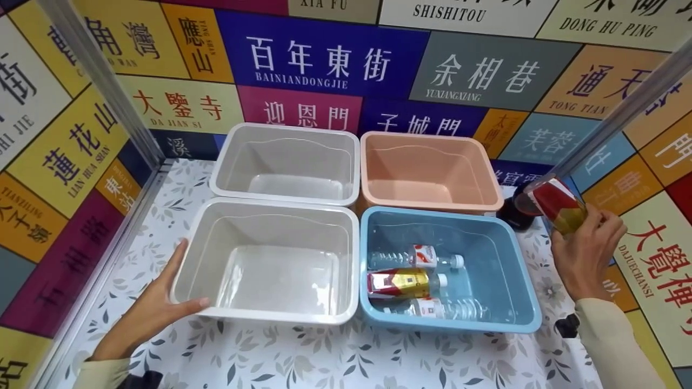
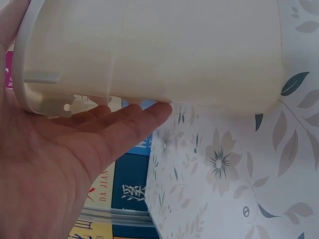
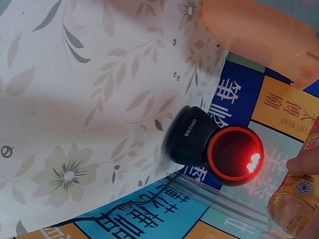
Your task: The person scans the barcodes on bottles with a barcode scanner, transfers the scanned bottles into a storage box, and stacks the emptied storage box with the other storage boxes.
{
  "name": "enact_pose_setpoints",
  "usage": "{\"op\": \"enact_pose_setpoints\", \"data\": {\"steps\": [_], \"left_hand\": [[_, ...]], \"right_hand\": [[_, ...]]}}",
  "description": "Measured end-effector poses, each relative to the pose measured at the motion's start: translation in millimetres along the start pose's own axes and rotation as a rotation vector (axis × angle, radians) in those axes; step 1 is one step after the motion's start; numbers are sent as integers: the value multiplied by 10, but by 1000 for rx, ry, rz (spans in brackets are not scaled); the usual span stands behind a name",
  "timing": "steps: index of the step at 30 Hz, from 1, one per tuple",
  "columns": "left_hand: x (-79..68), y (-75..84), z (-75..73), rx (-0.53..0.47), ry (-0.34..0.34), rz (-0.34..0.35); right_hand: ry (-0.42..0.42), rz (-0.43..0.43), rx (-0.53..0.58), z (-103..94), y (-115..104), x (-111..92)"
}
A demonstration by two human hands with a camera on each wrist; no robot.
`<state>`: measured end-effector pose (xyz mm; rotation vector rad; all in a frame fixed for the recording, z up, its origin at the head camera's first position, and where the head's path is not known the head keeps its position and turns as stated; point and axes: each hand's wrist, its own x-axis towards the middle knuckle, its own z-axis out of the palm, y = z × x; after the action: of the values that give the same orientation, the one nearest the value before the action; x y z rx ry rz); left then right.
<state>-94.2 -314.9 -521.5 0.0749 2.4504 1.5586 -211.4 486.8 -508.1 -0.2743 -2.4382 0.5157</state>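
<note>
Nearest sleeves: right sleeve (image 1: pixel 616 340) to the right of the blue bin (image 1: pixel 508 275); left sleeve (image 1: pixel 102 373) well to its left.
Leaf-patterned worktop (image 1: pixel 270 351): underneath the blue bin, showing along its near side.
Held bottle (image 1: pixel 559 208): up beyond the blue bin's far right corner, outside it, with a red and gold label.
Bottle to scanner: the scanner (image 3: pixel 214 149), ring glowing red, sits past that same corner; in the right wrist view a gap separates the two.
Long axis: slanted, red end towards the scanner, gold end towards the palm.
Nearer of the hands: the right hand (image 1: pixel 586 254), right of the blue bin, fingers curled round the bottle.
Left hand (image 1: pixel 151 302): spread wide, left of the blue bin, at the outer corner of the front white bin (image 1: pixel 281 281); thumb over its rim, straight fingers along the outside.
Inside the blue bin: rear clear bottle (image 1: pixel 424 255), gold-and-red bottle (image 1: pixel 405 283) and front clear bottle (image 1: pixel 432 309), all lying sideways.
Behind the blue bin: peach bin (image 1: pixel 411 167).
</note>
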Motion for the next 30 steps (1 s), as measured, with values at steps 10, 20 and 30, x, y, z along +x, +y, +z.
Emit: {"op": "enact_pose_setpoints", "data": {"steps": [10,20,30], "left_hand": [[-10,15,12,-4,8,6],[-12,18,16,9,8,15],[-1,6,8,-2,-1,2]], "right_hand": [[-5,-55,12,-97,-138,31],[-5,-96,54,-157,-252,61],[-9,-127,94,-169,-405,80]]}}
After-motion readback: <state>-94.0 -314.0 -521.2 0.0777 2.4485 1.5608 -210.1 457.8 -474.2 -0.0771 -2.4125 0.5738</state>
